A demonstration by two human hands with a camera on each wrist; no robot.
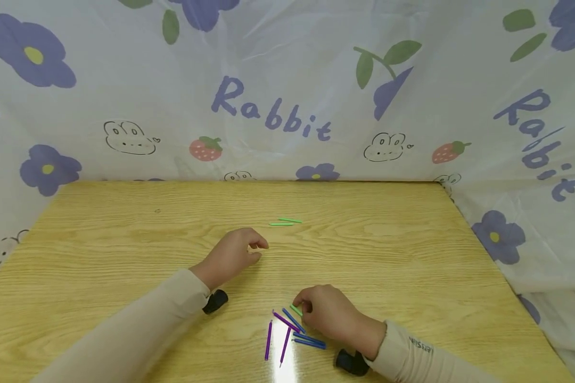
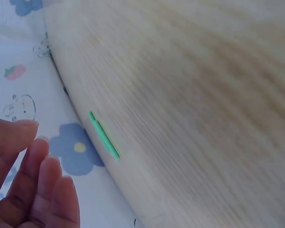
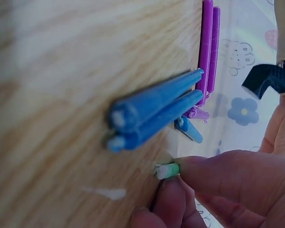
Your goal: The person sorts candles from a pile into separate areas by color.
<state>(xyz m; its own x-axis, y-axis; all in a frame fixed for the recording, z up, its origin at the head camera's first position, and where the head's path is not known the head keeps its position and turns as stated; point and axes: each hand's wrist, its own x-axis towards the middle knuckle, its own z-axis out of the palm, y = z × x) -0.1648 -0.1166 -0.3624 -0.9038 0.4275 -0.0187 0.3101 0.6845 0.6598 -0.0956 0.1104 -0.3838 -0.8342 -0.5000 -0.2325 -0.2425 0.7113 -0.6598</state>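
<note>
Between thumb and fingers, my right hand pinches a thin green candle, low over the table. Just left of that hand lies a loose group of thin candles: two blue candles side by side, another blue candle crossing close to a purple candle, and two more purple candles nearer me. My left hand hovers farther forward with fingers loosely bent, thumb and fingertips apart, holding nothing. Beyond it, two green candles lie close together.
The wood-grain table spreads out on all sides of the hands. A white cloth printed with flowers and rabbits hangs along its back and sides. Black bands are at both wrists.
</note>
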